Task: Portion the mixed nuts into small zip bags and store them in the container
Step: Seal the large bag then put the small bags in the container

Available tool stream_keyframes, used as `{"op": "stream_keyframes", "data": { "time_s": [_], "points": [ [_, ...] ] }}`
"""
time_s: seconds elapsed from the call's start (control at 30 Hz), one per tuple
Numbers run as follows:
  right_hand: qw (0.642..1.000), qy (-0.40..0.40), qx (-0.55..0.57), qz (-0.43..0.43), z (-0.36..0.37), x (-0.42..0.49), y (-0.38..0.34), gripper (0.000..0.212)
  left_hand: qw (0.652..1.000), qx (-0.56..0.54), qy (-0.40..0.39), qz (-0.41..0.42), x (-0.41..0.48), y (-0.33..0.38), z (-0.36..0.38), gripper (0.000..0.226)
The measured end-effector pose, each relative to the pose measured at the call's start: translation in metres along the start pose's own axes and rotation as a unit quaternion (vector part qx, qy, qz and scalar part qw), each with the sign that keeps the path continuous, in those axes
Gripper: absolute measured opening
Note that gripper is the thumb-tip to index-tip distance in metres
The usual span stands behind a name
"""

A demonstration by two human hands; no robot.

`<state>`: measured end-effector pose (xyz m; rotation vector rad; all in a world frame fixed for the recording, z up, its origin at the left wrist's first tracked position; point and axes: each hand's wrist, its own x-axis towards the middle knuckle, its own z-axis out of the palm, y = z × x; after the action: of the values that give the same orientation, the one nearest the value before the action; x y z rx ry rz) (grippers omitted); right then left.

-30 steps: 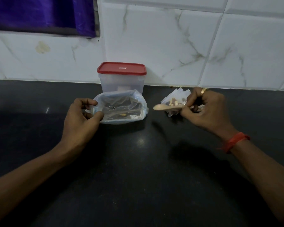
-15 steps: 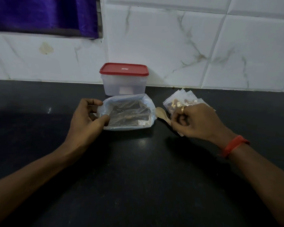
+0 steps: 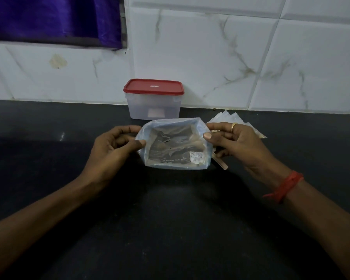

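Describer: Desk (image 3: 170, 229) of dark glossy stone fills the lower view, below a white tiled wall (image 3: 210, 57) with a purple curtain (image 3: 49, 17) at top left. A clear container (image 3: 154, 110) stands upright at the back against the wall, with its red lid (image 3: 153, 87) on.

Listener: Where is the bag of nuts?

Describer: Just in front of the container, a large plastic bag (image 3: 174, 146) is held with its mouth spread open toward the viewer. I cannot tell whether nuts remain inside. The left hand (image 3: 113, 146) pinches its left edge between thumb and fingers. The right hand (image 3: 236, 144) pinches its right edge the same way.

Listener: Has anything changed?

Describer: Yes. Half a second ago only the left hand held the bag; the right hand was curled over the spoon handle beside the packets. A second ago it held the spoon up. Now the right hand has moved across to the bag.

Listener: And the smaller things?

Describer: Small zip bags (image 3: 230, 118) lie fanned on the desk behind the right hand, partly hidden by it. The wooden spoon (image 3: 221, 164) lies on the desk under that hand, only its handle showing. A ring (image 3: 234, 125) is on one right finger and a red wristband (image 3: 285, 185) on that wrist.
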<state>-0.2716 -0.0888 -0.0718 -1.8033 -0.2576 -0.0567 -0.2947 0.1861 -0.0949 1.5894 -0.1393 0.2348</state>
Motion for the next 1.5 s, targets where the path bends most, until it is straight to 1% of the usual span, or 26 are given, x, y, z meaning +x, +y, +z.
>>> {"op": "stream_keyframes", "data": {
  "time_s": [0.1,0.2,0.27,0.4,0.47,0.53,0.57,0.67,0.73,0.83,1.0,1.03,1.13,1.2,1.27,1.33,1.4,1.5],
  "points": [
    [0.998,-0.053,0.039,0.008,-0.005,0.000,-0.001,0.039,0.999,-0.032,-0.016,-0.027,0.001,0.001,-0.003,0.038],
    [0.996,-0.076,0.047,0.004,-0.007,0.000,0.001,0.045,0.996,-0.064,-0.035,-0.043,0.002,0.002,-0.006,0.051],
    [0.997,-0.066,0.038,-0.013,-0.005,-0.001,0.001,0.049,0.996,-0.069,-0.044,-0.037,0.002,0.002,-0.005,0.054],
    [0.999,-0.029,0.022,-0.020,-0.001,-0.001,0.000,0.047,0.998,-0.045,-0.047,-0.024,-0.001,0.004,-0.002,0.057],
    [0.999,-0.029,0.019,-0.017,0.001,-0.002,-0.001,0.046,0.999,-0.015,-0.042,-0.011,-0.002,0.005,-0.003,0.056],
    [1.000,-0.014,0.007,-0.023,0.004,-0.004,-0.003,0.041,0.999,0.026,-0.012,0.014,-0.003,0.005,-0.003,0.050],
    [1.000,0.009,-0.002,-0.028,0.005,-0.004,-0.004,0.037,0.999,0.040,0.010,0.031,-0.003,0.005,-0.003,0.045],
    [0.991,0.122,-0.019,-0.053,0.007,-0.002,-0.005,0.029,0.991,0.062,0.080,0.085,-0.002,0.005,-0.003,0.027],
    [0.985,0.157,-0.039,-0.068,0.008,-0.002,-0.004,0.029,0.987,0.079,0.106,0.094,-0.002,0.004,-0.004,0.023],
    [0.985,0.145,-0.062,-0.066,0.008,-0.002,-0.001,0.029,0.988,0.114,0.078,0.072,0.001,0.002,-0.008,0.018],
    [0.994,0.095,0.008,-0.053,0.002,-0.001,0.000,0.018,0.984,0.155,0.050,0.065,0.002,0.000,-0.010,0.017],
    [0.994,0.086,0.013,-0.059,0.003,-0.001,0.000,0.018,0.983,0.164,0.053,0.066,0.002,0.000,-0.010,0.019],
    [0.993,0.083,0.020,-0.081,0.007,-0.001,0.001,0.031,0.975,0.189,0.090,0.070,0.002,-0.001,-0.012,0.025],
    [0.991,0.095,0.022,-0.088,0.009,0.000,0.001,0.028,0.973,0.187,0.118,0.073,0.004,-0.001,-0.015,0.027],
    [0.990,0.099,-0.007,-0.100,0.008,0.001,0.004,0.019,0.971,0.180,0.137,0.071,0.006,0.000,-0.018,0.029],
    [0.983,0.089,-0.099,-0.125,0.008,0.000,0.010,0.012,0.971,0.175,0.151,0.067,0.007,0.000,-0.021,0.032],
    [0.962,0.074,-0.211,-0.155,0.012,-0.001,0.015,0.009,0.969,0.175,0.166,0.061,0.009,-0.001,-0.023,0.035],
    [0.929,0.039,-0.325,-0.174,0.021,0.004,0.016,0.011,0.963,0.191,0.185,0.047,0.011,-0.002,-0.023,0.036]
  ]
}}
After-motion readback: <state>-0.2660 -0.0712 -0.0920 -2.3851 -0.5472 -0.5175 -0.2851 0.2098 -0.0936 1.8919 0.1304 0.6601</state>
